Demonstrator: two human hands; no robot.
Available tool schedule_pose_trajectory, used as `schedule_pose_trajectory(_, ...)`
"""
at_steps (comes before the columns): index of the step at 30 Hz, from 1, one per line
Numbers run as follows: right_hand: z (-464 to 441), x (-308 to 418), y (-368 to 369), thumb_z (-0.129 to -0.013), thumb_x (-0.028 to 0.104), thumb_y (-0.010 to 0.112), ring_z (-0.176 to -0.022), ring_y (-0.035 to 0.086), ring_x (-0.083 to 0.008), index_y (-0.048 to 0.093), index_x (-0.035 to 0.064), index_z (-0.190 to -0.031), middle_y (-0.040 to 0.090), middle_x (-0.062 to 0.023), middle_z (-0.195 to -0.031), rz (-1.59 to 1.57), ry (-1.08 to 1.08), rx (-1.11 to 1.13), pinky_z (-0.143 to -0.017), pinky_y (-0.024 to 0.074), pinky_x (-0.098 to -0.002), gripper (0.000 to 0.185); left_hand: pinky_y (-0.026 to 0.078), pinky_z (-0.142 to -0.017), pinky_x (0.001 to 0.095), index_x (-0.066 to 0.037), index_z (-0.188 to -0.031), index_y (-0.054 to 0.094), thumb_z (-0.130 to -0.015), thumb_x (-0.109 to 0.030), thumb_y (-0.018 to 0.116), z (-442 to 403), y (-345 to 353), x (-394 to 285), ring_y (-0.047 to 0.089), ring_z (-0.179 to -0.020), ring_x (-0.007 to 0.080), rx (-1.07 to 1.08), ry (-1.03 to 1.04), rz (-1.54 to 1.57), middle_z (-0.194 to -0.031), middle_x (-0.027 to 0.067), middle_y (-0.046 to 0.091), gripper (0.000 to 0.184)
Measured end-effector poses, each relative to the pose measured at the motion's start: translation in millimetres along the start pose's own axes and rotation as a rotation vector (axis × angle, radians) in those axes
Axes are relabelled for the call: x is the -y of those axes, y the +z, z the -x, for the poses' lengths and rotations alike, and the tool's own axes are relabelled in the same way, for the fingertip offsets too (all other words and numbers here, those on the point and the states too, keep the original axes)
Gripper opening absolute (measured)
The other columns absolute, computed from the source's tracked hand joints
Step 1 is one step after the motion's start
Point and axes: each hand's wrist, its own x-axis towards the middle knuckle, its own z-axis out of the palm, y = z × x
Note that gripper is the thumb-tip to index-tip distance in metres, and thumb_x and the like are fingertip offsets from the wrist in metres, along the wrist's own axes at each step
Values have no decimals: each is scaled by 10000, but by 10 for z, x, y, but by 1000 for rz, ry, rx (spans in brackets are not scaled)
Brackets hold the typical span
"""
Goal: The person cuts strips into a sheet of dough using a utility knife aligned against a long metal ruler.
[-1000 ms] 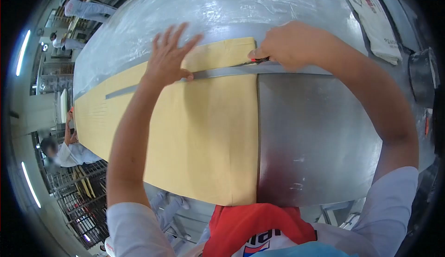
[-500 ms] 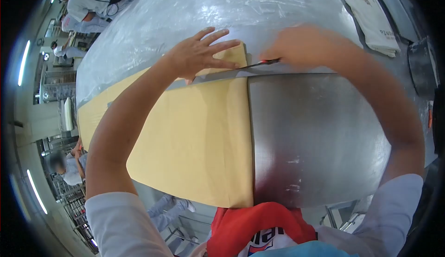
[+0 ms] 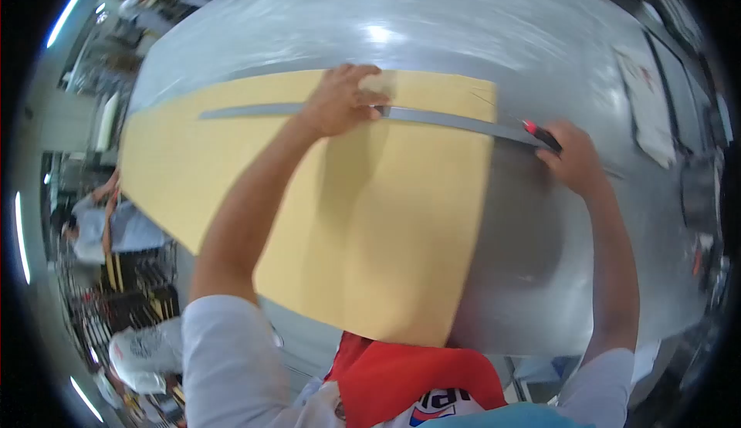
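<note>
A broad pale-yellow sheet (image 3: 409,196) lies on the metal table (image 3: 532,235). Across its far part runs a long flat metal ruler (image 3: 444,120), its right end past the sheet's edge. My left hand (image 3: 345,101) is closed on the ruler near its middle, thumb at the near edge. In my right hand (image 3: 573,154) is a red and black cutter (image 3: 543,135), held beside the ruler's right end, off the sheet. The cutter's blade is too blurred to make out.
A white cloth or bag (image 3: 647,108) lies at the right, near a dark metal container (image 3: 701,189). A co-worker (image 3: 116,227) stands at the sheet's far left end. Other people and racks show at the left.
The view has shifted, and the sheet shows further right. My left hand has closed from spread fingers onto the ruler. My right hand has moved nearer to me with the cutter, beyond the sheet's edge.
</note>
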Motion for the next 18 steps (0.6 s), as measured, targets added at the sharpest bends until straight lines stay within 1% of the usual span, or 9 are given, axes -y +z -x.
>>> schedule_pose_trajectory(1, -22, 59, 139, -873, 189, 792, -1118, 630, -415, 655, 63, -1190, 677, -167, -1138, -9, -39, -80, -943, 500, -500, 367, 423, -1151, 523, -294, -1298, 786, -824, -273, 876, 320, 42, 140, 520, -1385, 325, 2, -46, -37, -1525, 84, 558, 483)
schedule_pose_trajectory(3, -24, 71, 369, -854, 174, 798, -1079, 633, -424, 654, 49, -1128, 670, -172, -1100, -10, -50, -170, -914, 499, -517, 334, 434, -1089, 500, -248, -1179, 835, -890, -297, 810, 849, 153, 296, 590, -1223, 326, -273, -257, 186, -1354, 79, 648, 294)
schedule_pose_trajectory(6, -121, -103, 424, -837, 128, 797, -1033, 647, -435, 659, 40, -1114, 674, -187, -1067, 107, 105, -129, -895, 504, -527, 321, 441, -1069, 493, -201, -1175, 831, -881, -264, 822, 1309, 251, 740, 613, -1194, 322, -454, -424, 235, -1264, 69, 684, 301)
schedule_pose_trajectory(7, -105, -130, 416, -838, 119, 793, -1010, 653, -441, 661, 34, -1114, 679, -192, -1047, 137, 95, -130, -887, 508, -526, 318, 441, -1069, 493, -201, -1175, 831, -881, -264, 822, 1401, 260, 855, 613, -1194, 322, -473, -453, 231, -1264, 69, 684, 301)
schedule_pose_trajectory(9, -119, -196, 441, -838, 110, 789, -987, 659, -447, 663, 28, -1115, 683, -196, -1028, 182, 72, -125, -879, 513, -525, 315, 462, -1047, 469, -173, -1211, 820, -868, -178, 827, 1492, 285, 1116, 606, -1210, 311, -446, -359, 307, -1308, 82, 683, 343)
schedule_pose_trajectory(11, -107, -288, 518, -836, 102, 782, -926, 668, -450, 667, 25, -1095, 690, -198, -982, 239, -46, -284, -831, 517, -525, 293, 447, -1034, 467, -158, -1196, 808, -860, -175, 837, 1504, 309, 1212, 603, -1181, 304, -485, -316, 275, -1259, 62, 677, 338)
schedule_pose_trajectory(12, -126, -383, 488, -836, 102, 782, -926, 668, -450, 667, 25, -1095, 690, -198, -982, 253, -56, -276, -831, 517, -525, 293, 437, -1030, 469, -159, -1186, 794, -864, -174, 831, 1397, 298, 1182, 600, -1160, 303, -463, -277, 221, -1213, 56, 668, 324)
schedule_pose_trajectory(14, -127, -387, 438, -831, 103, 781, -896, 675, -446, 677, 30, -1078, 697, -195, -974, 302, -28, -256, -807, 520, -524, 279, 417, -1003, 481, -159, -1141, 740, -884, -163, 801, 1347, 320, 1201, 588, -1107, 296, -462, -192, 157, -1085, 47, 621, 265)
schedule_pose_trajectory(18, -77, -297, 372, -817, 101, 780, -887, 676, -432, 683, 33, -1078, 695, -187, -963, 331, 34, -228, -805, 523, -512, 287, 416, -985, 475, -150, -1075, 705, -882, -171, 792, 1408, 324, 1136, 585, -1096, 286, -512, -183, 141, -1059, 41, 606, 212)
